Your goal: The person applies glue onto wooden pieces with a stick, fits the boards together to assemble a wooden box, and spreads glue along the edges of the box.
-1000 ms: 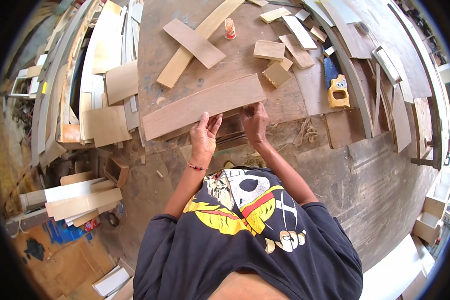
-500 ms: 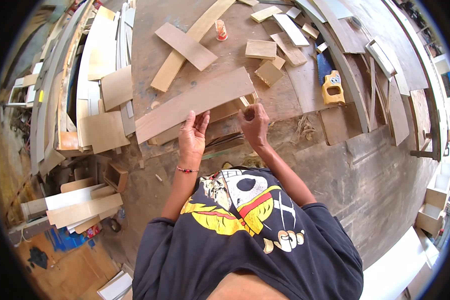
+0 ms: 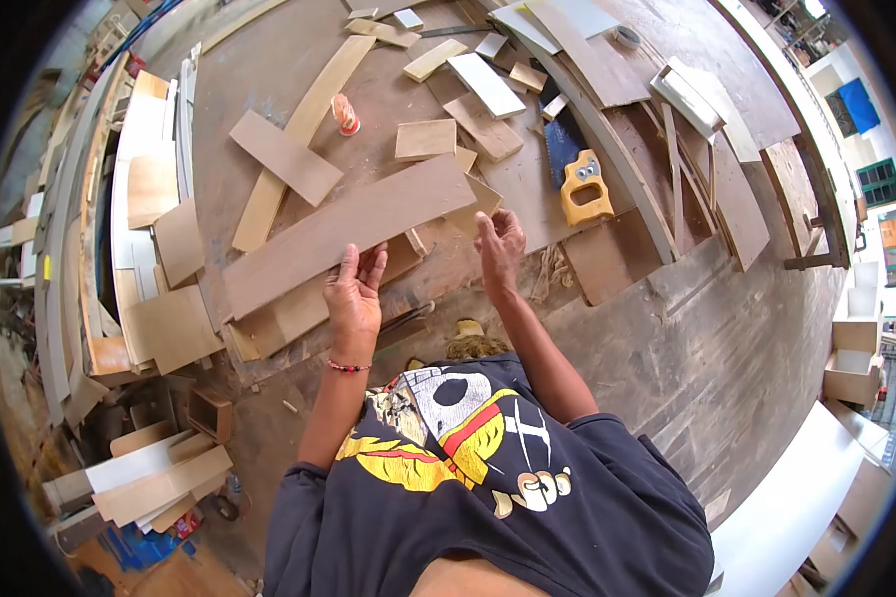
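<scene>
A long, flat brown wooden board [image 3: 353,234] lies slanted near the front edge of the workbench. Its near edge is between the thumb and fingers of my left hand [image 3: 354,298], which wears a beaded bracelet. Under the long board, part of a second wooden piece [image 3: 400,261] shows, mostly hidden. Just off the board's right end is my right hand [image 3: 500,251], its fingers curled together in a pinch. Anything in that pinch is too small or hidden to make out.
The workbench [image 3: 269,90] also carries a red-and-white can [image 3: 345,115], a crossed plank [image 3: 287,156], several wood offcuts [image 3: 426,139] and a handsaw with a yellow handle [image 3: 585,191]. Boards [image 3: 149,199] lean at the left. More panels [image 3: 737,199] stand at the right.
The view has shifted, so the bench appears further left. My right hand has come away from the long board's right end. The gap beneath that end shows less, and my left hand stays at the near edge.
</scene>
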The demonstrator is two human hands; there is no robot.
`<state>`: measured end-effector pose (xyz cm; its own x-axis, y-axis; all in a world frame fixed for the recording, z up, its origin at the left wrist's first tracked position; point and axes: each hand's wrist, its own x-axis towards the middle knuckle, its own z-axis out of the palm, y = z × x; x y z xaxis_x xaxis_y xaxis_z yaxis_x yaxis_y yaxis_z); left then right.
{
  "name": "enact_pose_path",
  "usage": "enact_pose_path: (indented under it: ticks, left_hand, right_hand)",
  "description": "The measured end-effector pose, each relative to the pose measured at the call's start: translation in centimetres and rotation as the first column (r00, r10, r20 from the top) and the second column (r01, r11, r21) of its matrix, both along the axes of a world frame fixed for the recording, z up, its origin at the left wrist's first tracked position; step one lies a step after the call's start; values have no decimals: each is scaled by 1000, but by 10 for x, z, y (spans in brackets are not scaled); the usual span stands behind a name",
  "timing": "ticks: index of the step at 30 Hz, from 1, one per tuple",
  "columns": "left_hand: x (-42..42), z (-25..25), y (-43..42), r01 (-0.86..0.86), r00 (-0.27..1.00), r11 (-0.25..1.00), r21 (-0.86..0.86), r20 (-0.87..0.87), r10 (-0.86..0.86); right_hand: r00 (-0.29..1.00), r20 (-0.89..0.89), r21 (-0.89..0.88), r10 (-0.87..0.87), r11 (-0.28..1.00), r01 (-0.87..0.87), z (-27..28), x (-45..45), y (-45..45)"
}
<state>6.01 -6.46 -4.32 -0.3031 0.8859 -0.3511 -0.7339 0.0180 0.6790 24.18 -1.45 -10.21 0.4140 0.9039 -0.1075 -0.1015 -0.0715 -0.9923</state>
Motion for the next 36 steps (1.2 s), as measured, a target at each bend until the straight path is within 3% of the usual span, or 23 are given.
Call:
enact_pose_path:
  ticks: [2, 7, 9, 11, 12, 13, 15, 17, 19, 21, 22, 23, 25, 26, 31, 33, 36]
  left_hand:
    - [15, -2, 12, -8, 1000, 1000, 3, -22, 8]
    - [38, 0, 34, -84, 995, 996, -12, -57, 83]
    - [37, -5, 38, -112, 991, 994, -19, -71, 110]
    - [34, -9, 42, -143, 986, 989, -29, -85, 140]
    - [32, -8, 42, -168, 983, 986, -25, -85, 165]
    - [30, -8, 41, -194, 978, 981, -22, -86, 192]
    - [24, -7, 38, -231, 969, 973, -29, -94, 227]
    - [18, -5, 37, -301, 949, 953, -21, -101, 298]
    - [11, -5, 34, -339, 936, 941, -19, -110, 335]
    - [7, -5, 33, -370, 925, 929, -19, -105, 366]
    - [7, -5, 33, -382, 920, 924, -19, -108, 377]
    - [7, -6, 33, -388, 917, 922, -19, -109, 384]
    - [9, -6, 33, -406, 909, 914, -19, -111, 402]
    - [11, -5, 33, -406, 909, 913, -37, -117, 399]
    - [15, -5, 34, -416, 906, 908, -47, -113, 409]
    - [15, -5, 32, -419, 904, 907, -41, -118, 412]
    - [16, -5, 32, -417, 904, 908, -37, -114, 411]
  right_hand:
    - [993, -114, -24, 1, 1000, -4, -11, 12, 14]
    - [988, -156, -60, 7, 998, -16, -30, 44, 50]
    - [952, -300, -47, -56, 998, 44, -40, 50, 65]
    - [947, -318, -68, 51, 995, -77, -52, 56, 68]
    - [996, 87, -111, 0, 994, 10, -42, 51, 65]
    - [876, 480, -113, -35, 988, 101, -38, 48, 65]
    - [902, 431, -134, 19, 990, 44, -42, 45, 66]
    - [696, 716, -76, 50, 997, 6, -17, 42, 68]
    - [655, 753, 7, 52, 996, -87, -20, 40, 82]
    - [652, 679, -96, 337, 921, -377, -34, 36, 104]
    - [602, 773, 12, 200, 944, -329, -37, 27, 108]
    - [602, 771, 11, 209, 940, -340, -39, 20, 115]
    - [504, 798, -214, 329, 938, -273, -41, 7, 125]
    - [449, 788, -255, 421, 887, -384, -41, 9, 126]
    - [462, 744, -282, 483, 853, -439, -50, 20, 135]
    - [422, 848, -146, 321, 907, -395, -50, 22, 140]
    - [363, 823, -271, 437, 863, -426, -30, 17, 139]
